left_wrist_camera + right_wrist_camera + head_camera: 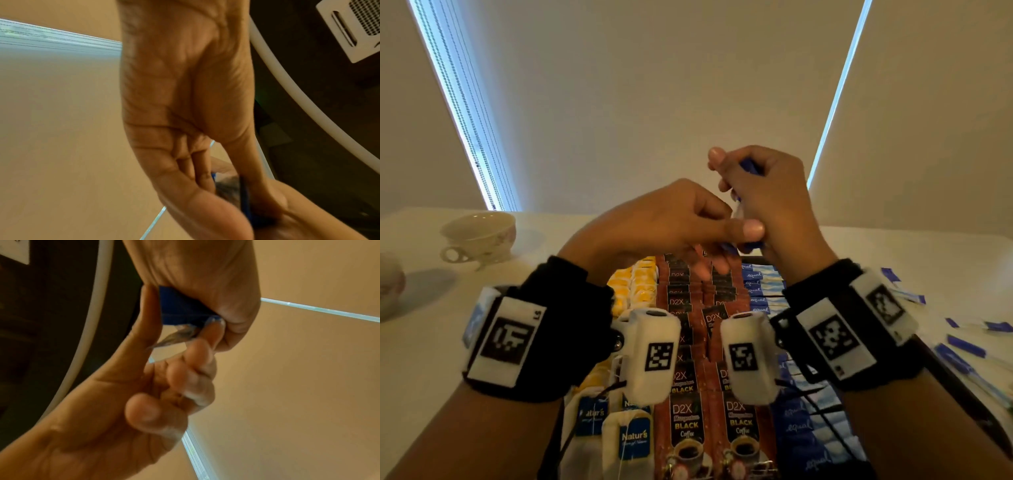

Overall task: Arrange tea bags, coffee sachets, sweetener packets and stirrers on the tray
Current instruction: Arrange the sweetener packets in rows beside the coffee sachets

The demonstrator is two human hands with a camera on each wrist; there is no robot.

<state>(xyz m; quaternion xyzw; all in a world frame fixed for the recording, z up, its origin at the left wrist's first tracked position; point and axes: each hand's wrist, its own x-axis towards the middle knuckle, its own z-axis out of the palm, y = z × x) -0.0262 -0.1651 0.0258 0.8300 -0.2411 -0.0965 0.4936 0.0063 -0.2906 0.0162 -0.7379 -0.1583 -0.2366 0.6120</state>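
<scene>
Both hands are raised above the far end of the tray (pixel 962 383), a dark wire-edged tray resting on the white surface (pixel 431 359). The right hand (pixel 767 202) is curled round a small bundle of blue-and-white sweetener packets (pixel 748 168), whose blue ends project above and below the fist; in the right wrist view the blue ends (pixel 179 308) sit between the thumb and the curled fingers (pixel 197 356). The left hand (pixel 667 219) meets the right hand at the lower end of the bundle, thumb extended and fingers bent, pinching the packets' lower ends; in the left wrist view only a blue edge (pixel 245 209) shows between thumb and fingers, and the contact is blurred.

On the tray the goods lie in lengthwise rows. At the left are the tea bags (pixel 626 442), white with blue tags near the viewer and yellow ones (pixel 633 284) farther off. In the middle run two rows of reddish-brown coffee sachets (pixel 686 431) marked black coffee. At the right lies a row of blue sweetener packets (pixel 804 428) marked equal. More loose blue-and-white packets (pixel 962 349) lie on the surface to the right of the tray. Two pale teacups (pixel 479 236) stand on the surface at far left, well apart from the tray.
</scene>
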